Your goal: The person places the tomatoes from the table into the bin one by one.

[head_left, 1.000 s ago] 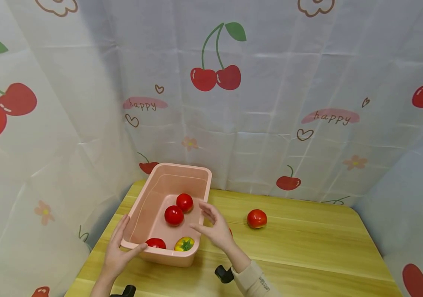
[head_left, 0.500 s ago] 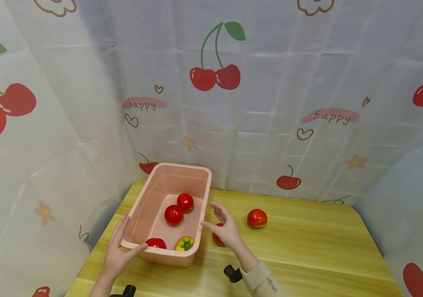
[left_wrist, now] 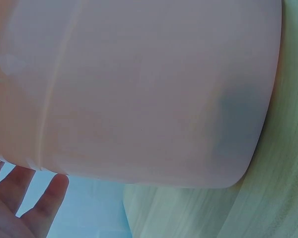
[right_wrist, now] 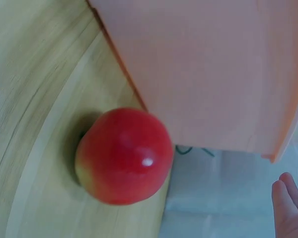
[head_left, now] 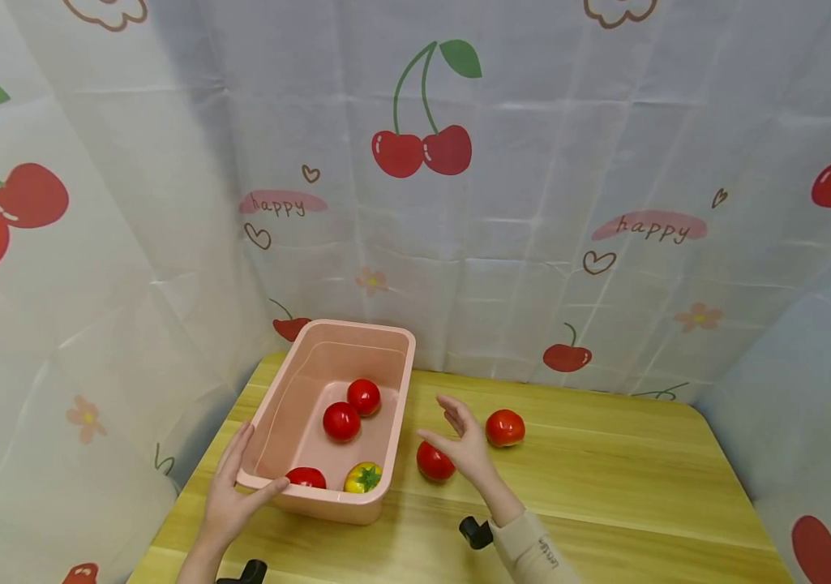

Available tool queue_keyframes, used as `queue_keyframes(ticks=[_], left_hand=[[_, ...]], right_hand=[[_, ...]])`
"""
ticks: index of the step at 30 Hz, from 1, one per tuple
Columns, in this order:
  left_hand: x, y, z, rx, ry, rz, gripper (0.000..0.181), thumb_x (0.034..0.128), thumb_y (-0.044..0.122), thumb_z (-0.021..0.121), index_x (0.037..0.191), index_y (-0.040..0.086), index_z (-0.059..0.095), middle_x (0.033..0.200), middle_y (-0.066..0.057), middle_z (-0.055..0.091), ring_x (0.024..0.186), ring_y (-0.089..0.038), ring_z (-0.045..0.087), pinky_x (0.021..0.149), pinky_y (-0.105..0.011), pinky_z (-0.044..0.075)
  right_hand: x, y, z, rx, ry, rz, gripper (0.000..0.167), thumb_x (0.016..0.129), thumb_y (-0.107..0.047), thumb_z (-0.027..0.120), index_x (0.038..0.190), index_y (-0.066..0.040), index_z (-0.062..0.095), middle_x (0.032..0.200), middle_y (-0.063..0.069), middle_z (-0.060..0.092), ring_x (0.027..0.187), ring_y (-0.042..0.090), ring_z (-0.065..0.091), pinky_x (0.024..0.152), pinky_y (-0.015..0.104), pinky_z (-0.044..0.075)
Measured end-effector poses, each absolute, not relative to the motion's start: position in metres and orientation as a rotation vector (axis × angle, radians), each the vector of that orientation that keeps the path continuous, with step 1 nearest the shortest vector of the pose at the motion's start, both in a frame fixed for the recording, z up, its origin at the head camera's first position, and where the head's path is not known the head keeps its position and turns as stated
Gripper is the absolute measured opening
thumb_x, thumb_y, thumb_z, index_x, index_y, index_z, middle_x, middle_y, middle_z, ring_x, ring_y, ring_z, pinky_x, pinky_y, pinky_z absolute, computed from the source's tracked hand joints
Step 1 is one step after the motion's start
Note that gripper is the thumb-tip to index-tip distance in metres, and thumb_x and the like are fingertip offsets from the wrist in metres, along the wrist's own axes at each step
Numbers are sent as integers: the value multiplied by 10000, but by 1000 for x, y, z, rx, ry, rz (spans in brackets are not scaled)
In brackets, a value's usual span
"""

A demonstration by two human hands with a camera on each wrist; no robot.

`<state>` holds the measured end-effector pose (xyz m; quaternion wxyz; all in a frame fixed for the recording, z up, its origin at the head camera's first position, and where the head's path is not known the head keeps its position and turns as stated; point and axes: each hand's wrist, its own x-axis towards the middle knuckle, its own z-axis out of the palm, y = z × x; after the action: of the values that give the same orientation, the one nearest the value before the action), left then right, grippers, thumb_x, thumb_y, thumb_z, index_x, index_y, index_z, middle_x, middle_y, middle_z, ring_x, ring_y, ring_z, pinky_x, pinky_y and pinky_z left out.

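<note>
Red tomato [head_left: 434, 464]: partly behind your right hand [head_left: 468, 448]
Pink bin [head_left: 309, 438]: near counter's [head_left: 605, 495] left edge, touching your left hand [head_left: 231, 495]
Fingers: both spread
Other tomato [head_left: 505, 428]: nearer back edge

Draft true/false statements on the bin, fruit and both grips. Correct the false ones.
1. The left grip touches the pink bin. True.
2. The right grip is holding fruit. False: the right grip holds nothing.
3. The yellow fruit lies inside the pink bin. True.
4. Every red fruit is in the pink bin. False: three red fruits are inside, but two red fruits lie on the wooden table.
5. The pink bin stands with its open side up. True.
</note>
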<state>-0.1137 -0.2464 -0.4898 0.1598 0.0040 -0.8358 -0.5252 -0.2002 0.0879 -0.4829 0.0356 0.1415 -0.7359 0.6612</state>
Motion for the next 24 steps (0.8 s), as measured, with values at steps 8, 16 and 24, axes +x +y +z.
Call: queue_keyframes(ticks=[8, 16, 24], left_hand=[[-113, -245, -488, 21, -2388, -1498, 914, 685, 35, 814, 1456, 39, 323, 1513, -123, 242, 1382, -319, 162, 1042, -628, 198], [-114, -247, -489, 8, -2390, -1503, 927, 680, 51, 820, 1458, 35, 316, 1516, -128, 235, 1377, -359, 152, 1031, -648, 193], [-114, -247, -489, 10, -2395, -1508, 927, 683, 62, 822, 1457, 28, 313, 1516, -130, 232, 1375, -375, 152, 1030, -650, 194]], right_hand=[[-212, 108, -490, 384, -2278, 2023, 649, 765, -8, 755, 1315, 117, 433, 1354, 278, 434, 1275, 392, 390, 1072, 437, 288], [-222, 130, -499, 319, -2306, 1954, 669, 772, -54, 763, 1333, 96, 430, 1370, 263, 427, 1290, 375, 378, 1078, 426, 289], [-240, 147, -531, 217, -2275, 1943, 690, 754, -114, 792, 1342, 23, 458, 1378, 206, 447, 1294, 320, 389, 1077, 360, 295]])
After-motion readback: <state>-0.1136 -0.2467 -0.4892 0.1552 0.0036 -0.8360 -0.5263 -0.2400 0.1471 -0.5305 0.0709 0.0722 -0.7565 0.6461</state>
